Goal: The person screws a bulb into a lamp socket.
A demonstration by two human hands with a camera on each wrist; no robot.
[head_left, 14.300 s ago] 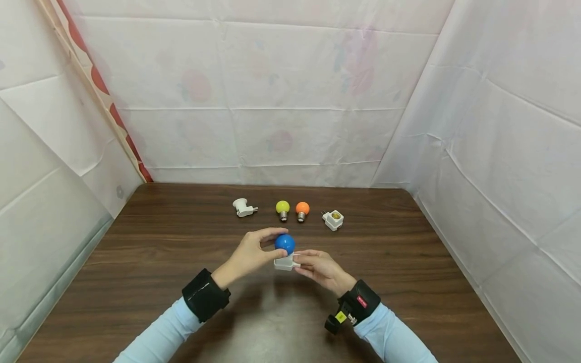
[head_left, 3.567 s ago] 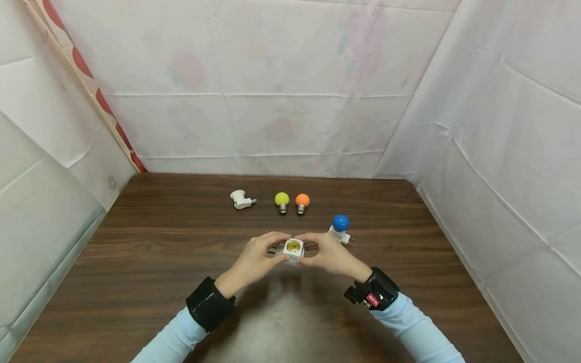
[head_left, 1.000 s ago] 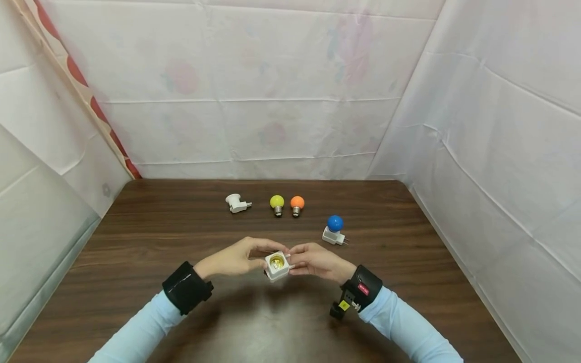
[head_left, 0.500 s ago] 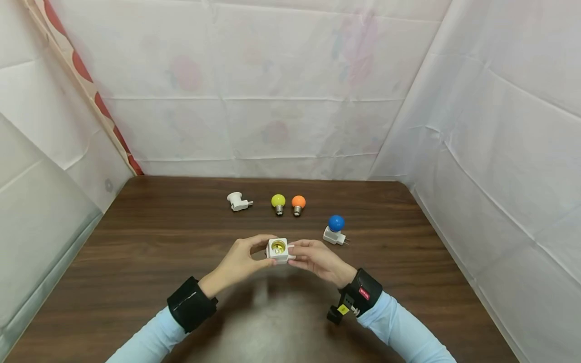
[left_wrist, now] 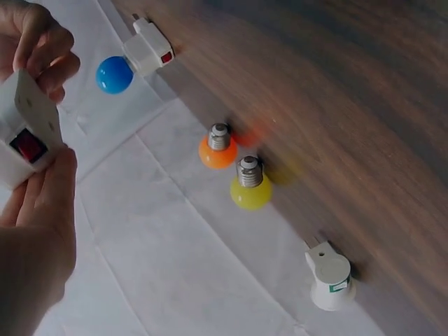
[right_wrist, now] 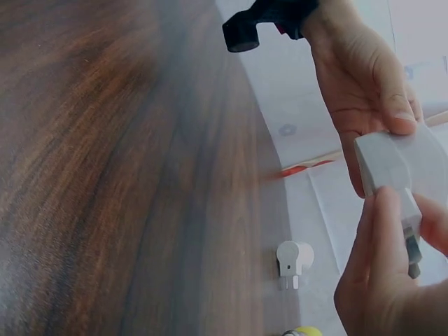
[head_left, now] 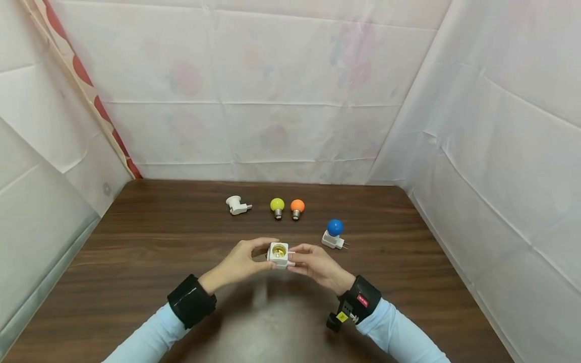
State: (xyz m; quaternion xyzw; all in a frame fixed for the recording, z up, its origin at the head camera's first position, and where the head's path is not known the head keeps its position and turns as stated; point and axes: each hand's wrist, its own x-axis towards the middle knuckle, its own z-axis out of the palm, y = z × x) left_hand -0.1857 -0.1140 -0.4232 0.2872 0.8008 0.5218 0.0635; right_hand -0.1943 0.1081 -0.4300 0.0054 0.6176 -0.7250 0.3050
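Observation:
A white plug-in lamp socket (head_left: 279, 260) is held between both hands above the table, its round gold-coloured opening facing up. My left hand (head_left: 240, 263) grips its square body from the left, thumb in front and fingers behind. From the right, my right hand (head_left: 320, 267) pinches the narrower plug end. The left wrist view shows a red switch (left_wrist: 29, 145) on the socket's side. Beyond my right hand, a blue bulb (head_left: 335, 227) sits in a second white socket (head_left: 333, 240), prongs pointing right.
Toward the back of the wooden table (head_left: 181, 227) lie a yellow-green bulb (head_left: 277, 204) and an orange bulb (head_left: 297, 206), metal bases toward me. Left of them lies a third white socket (head_left: 237, 205). White sheeting (head_left: 272, 131) walls the back and sides.
Earlier my hands held the blue bulb at a socket; that pair then stood at the right. The socket now held has turned, its plug end swinging from left to right, and straightened from a tilt.

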